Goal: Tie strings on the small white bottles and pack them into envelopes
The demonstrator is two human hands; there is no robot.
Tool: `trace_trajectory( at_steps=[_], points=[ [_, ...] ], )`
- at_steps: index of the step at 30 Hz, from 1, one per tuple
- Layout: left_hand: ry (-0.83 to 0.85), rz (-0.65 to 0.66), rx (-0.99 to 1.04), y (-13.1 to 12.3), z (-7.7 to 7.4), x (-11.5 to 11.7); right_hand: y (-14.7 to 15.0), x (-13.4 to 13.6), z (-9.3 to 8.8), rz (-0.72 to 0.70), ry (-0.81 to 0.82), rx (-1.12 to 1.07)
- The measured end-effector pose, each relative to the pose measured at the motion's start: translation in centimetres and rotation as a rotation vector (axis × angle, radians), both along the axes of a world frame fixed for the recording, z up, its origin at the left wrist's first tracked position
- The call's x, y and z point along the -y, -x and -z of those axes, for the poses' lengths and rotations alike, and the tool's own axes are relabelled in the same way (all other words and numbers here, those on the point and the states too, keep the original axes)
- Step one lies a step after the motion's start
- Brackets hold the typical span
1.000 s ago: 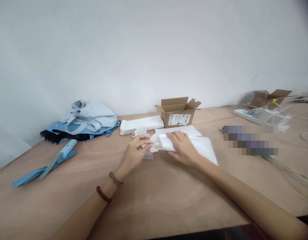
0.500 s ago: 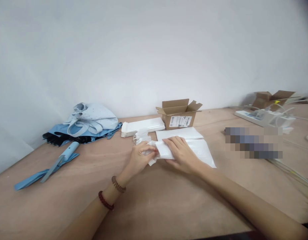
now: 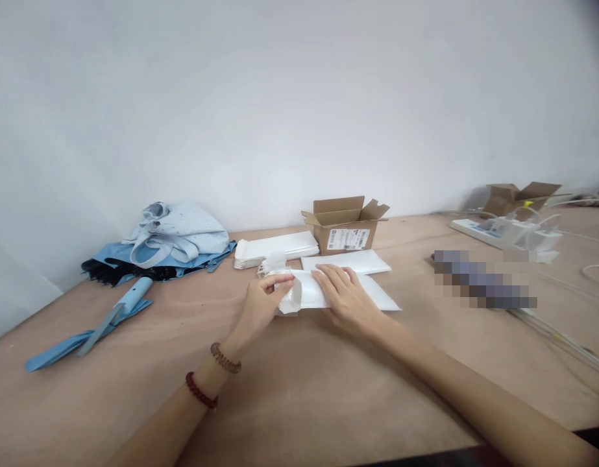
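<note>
While the right hand (image 3: 346,296) holds a mailer (image 3: 311,296), carton (image 3: 324,239) behind, umbrella (image 3: 115,253) left

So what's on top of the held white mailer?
The right hand lies across the mailer; the left hand is at its left end. Whatever the right hand covers can't be seen.

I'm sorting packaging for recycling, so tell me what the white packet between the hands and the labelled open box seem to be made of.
White packet: probably plastic film or coated paper, with a slight gloss, judging by its pale sheen; I can't tell which.
Open box: apparently matte brown cardboard, judging by its stiff, splayed flaps. Its white label looks like printed paper.
</note>
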State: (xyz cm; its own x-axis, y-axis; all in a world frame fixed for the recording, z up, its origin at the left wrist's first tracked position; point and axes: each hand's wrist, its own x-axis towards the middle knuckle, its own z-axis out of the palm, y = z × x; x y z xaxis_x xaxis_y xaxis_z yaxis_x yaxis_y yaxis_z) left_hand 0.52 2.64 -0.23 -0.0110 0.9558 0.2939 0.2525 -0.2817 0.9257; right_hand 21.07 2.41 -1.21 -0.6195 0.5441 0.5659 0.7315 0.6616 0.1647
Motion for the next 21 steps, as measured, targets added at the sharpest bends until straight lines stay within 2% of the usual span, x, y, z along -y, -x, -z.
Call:
trace_trajectory(
  at_steps=[5, 12, 17, 21],
  points=[
    [0.09, 0.048, 0.226, -0.1, -0.2, 0.2, 0.3, 0.3, 0.0, 0.02, -0.053, 0.048],
    [0.215, 0.023, 0.378, -0.2, -0.9, 0.8, 0.7, 0.1, 0.3, 0.005, -0.15, 0.069],
    [0.21, -0.01, 0.369, -0.1, -0.6, 0.9, 1.3, 0.2, 0.4, 0.037, -0.294, 0.062],
    [0.125, 0.074, 0.18, -0.6, -0.2, 1.1, 1.6, 0.5, 0.1, 0.086, -0.383, 0.035]
  ],
)
